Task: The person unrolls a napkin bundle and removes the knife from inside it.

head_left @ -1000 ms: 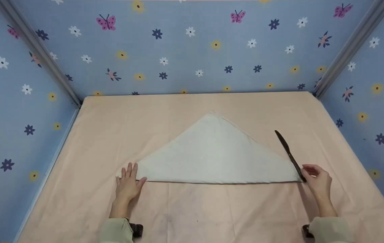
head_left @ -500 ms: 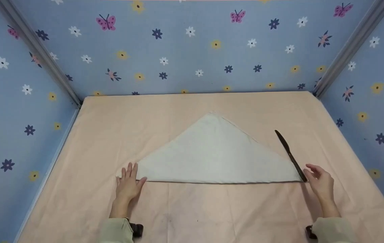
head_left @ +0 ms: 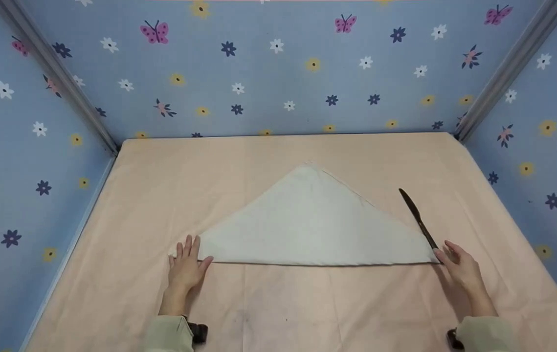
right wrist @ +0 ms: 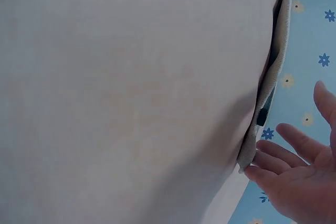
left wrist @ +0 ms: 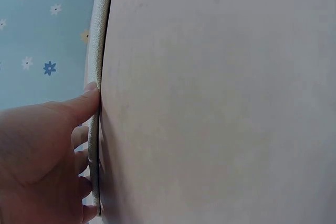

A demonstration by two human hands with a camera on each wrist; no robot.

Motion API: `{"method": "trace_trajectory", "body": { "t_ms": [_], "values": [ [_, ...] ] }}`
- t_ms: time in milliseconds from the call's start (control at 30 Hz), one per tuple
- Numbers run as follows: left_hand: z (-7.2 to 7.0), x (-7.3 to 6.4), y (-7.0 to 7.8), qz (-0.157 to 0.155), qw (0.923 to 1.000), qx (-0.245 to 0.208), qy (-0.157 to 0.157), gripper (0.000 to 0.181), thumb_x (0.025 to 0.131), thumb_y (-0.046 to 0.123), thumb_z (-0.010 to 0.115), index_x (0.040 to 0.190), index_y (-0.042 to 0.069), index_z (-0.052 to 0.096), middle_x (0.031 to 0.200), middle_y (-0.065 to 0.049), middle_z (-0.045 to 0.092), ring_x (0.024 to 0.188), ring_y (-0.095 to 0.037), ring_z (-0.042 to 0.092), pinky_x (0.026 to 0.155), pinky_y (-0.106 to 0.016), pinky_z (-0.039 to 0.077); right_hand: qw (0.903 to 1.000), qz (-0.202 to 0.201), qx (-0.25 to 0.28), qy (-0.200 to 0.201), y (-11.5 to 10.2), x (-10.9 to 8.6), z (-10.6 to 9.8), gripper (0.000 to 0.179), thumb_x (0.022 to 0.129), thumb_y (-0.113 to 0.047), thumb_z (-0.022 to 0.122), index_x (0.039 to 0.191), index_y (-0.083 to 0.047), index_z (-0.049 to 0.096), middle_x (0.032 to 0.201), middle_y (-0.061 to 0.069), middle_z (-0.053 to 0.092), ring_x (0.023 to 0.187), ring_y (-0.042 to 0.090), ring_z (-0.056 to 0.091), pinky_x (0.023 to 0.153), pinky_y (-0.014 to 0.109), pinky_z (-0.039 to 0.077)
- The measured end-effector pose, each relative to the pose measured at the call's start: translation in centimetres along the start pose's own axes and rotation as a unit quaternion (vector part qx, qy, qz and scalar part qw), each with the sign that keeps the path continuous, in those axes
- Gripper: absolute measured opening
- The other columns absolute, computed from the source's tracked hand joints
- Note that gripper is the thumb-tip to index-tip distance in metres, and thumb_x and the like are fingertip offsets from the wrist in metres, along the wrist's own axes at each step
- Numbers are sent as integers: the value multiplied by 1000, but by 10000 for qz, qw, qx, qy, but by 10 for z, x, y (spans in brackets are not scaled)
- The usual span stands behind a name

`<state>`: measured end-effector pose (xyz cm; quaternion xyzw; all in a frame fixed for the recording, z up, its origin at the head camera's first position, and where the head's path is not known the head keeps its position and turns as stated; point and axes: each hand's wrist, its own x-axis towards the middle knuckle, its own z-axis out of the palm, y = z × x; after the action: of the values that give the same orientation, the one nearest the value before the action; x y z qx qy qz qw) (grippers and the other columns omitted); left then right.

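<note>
A white cloth lies folded into a flat triangle, its point towards the back and its long folded edge towards the person. My left hand rests with spread fingers on its left corner; in the left wrist view the thumb lies along the folded edge. A dark table knife lies slantwise over the right corner, blade pointing back. My right hand is beside the knife's handle end, which it partly hides in the head view. In the right wrist view its fingers are loosely spread, near the cloth's corner, and grip nothing.
A pale peach tablecloth with faint creases covers the table. Blue walls with flowers and butterflies close off the back and both sides. Grey posts stand at the rear corners.
My right hand has let go of the knife's handle, moved slightly right, then come back over the handle end with looser fingers. The left hand, cloth and knife look unmoved.
</note>
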<state>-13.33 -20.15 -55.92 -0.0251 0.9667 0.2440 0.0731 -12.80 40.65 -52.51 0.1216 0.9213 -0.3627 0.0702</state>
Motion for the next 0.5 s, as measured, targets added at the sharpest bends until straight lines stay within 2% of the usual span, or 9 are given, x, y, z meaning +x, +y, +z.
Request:
{"method": "trace_trajectory", "body": {
  "t_ms": [167,300,467,500],
  "values": [
    [0,0,0,11,10000,23,14,68,91,34,46,139,-2,17,144,-24,7,129,-44,1,99,-60,-2,9999,92,76,33,2,1,-2,80,88,-52,42,137,6,20,137,32,21,125,45,20,99,54,20],
    [0,0,0,-1,10000,31,17,68,91,34,47,139,-3,17,144,-25,7,129,-44,1,99,-60,-2,9995,100,258,154,4,4,-4,77,88,-49,44,137,6,22,135,33,24,123,45,25,97,53,25],
    [0,0,1,-41,10000,47,-19,68,91,34,47,139,-3,16,144,-24,7,129,-44,0,99,-60,-2,9968,-238,286,706,45,36,6,74,86,-51,46,136,1,30,130,28,36,115,43,38,88,50,38],
    [0,0,1,-39,10000,54,-26,68,91,34,47,139,-3,16,144,-24,7,129,-44,0,99,-60,-2,9958,-318,332,791,44,37,6,72,86,-49,47,135,2,32,129,28,38,114,43,39,87,50,39]
  ]
}}
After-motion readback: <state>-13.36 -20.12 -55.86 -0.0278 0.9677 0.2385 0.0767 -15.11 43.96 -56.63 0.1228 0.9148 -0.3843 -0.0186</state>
